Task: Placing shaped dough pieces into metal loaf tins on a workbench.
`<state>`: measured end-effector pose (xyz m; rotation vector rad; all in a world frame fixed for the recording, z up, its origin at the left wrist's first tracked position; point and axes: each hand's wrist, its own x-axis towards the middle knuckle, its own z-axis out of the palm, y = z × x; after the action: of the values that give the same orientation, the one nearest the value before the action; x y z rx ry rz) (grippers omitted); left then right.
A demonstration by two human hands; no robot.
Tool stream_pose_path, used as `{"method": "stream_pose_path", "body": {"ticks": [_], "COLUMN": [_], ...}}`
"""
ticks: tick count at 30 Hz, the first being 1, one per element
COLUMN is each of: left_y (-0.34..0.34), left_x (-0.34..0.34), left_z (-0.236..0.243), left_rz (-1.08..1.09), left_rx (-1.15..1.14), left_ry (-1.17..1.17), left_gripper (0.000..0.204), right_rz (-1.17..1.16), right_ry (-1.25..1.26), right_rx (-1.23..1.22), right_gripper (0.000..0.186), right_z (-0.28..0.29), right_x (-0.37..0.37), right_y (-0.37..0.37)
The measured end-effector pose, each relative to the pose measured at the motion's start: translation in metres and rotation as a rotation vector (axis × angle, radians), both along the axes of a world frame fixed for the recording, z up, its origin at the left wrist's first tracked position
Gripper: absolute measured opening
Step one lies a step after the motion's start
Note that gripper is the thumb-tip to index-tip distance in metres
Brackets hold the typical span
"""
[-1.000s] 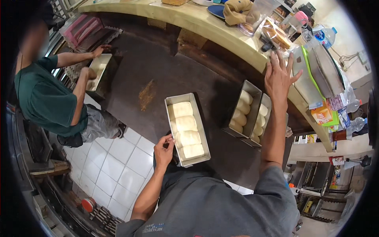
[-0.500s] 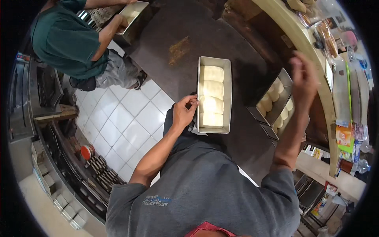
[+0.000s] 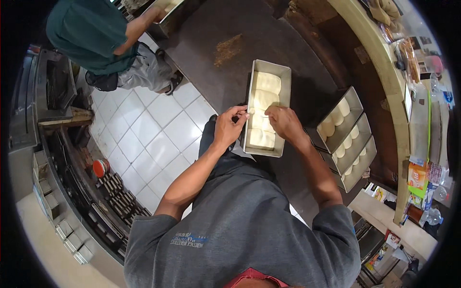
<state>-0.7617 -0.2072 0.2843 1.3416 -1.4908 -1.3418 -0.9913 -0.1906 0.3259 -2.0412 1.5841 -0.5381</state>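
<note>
A metal loaf pan [image 3: 285, 86] stands lengthwise on the dark table in front of me, with several pale, smooth dough pieces [image 3: 267, 83] packed in a row inside. My left hand [image 3: 230, 128] is at the pan's left edge, thumb and fingertips closed at the rim. Over the right rim reaches my right hand [image 3: 286, 126], its fingers curled and closed on the dough near the middle of the row. Its fingertips are partly hidden, so how much dough they grip cannot be made out.
Three more loaf pans [image 3: 354, 103] with dough stand side by side at the right. A co-worker in a green shirt [image 3: 89, 36] is at far left, one hand in another dough pan [image 3: 165, 31]. A ledge [image 3: 386, 72] with packages borders the right; white tiles [image 3: 144, 125] lie left.
My right hand has come down from above the right-hand pans to the dough in the middle pan. My left hand stays at the left rim. The view has shifted slightly.
</note>
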Motion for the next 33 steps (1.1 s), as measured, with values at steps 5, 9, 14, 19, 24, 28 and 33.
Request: {"method": "stream_pose_path", "body": {"ticks": [5, 9, 14, 19, 24, 28, 33], "left_y": [0.001, 0.001, 0.001, 0.001, -0.002, -0.002, -0.002], "left_x": [-0.001, 0.000, 0.000, 0.001, 0.000, 0.002, 0.001], "left_z": [-0.002, -0.007, -0.005, -0.008, -0.005, -0.003, -0.004], "left_rz": [0.002, -0.001, -0.011, -0.011, -0.014, -0.023, -0.030], "left_rx": [-0.007, -0.009, -0.014, -0.030, -0.023, -0.007, -0.001], "left_ry": [0.021, 0.031, 0.028, 0.034, 0.052, 0.062, 0.069], "left_gripper": [0.030, 0.030, 0.030, 0.030, 0.029, 0.029, 0.029], "right_rz": [-0.052, -0.039, -0.064, -0.149, -0.274, -0.317, -0.197], "right_ry": [0.167, 0.156, 0.071, -0.071, -0.214, -0.154, 0.075], "right_rx": [0.094, 0.058, 0.025, 0.091, 0.092, 0.022, -0.045], "right_gripper": [0.009, 0.006, 0.005, 0.006, 0.007, 0.008, 0.011], "right_z": [-0.021, -0.049, -0.059, -0.050, -0.028, -0.041, -0.071], "right_x": [0.011, 0.015, 0.024, 0.026, 0.027, 0.025, 0.019], "right_y": [-0.005, -0.008, -0.009, -0.003, 0.002, 0.004, 0.007]}}
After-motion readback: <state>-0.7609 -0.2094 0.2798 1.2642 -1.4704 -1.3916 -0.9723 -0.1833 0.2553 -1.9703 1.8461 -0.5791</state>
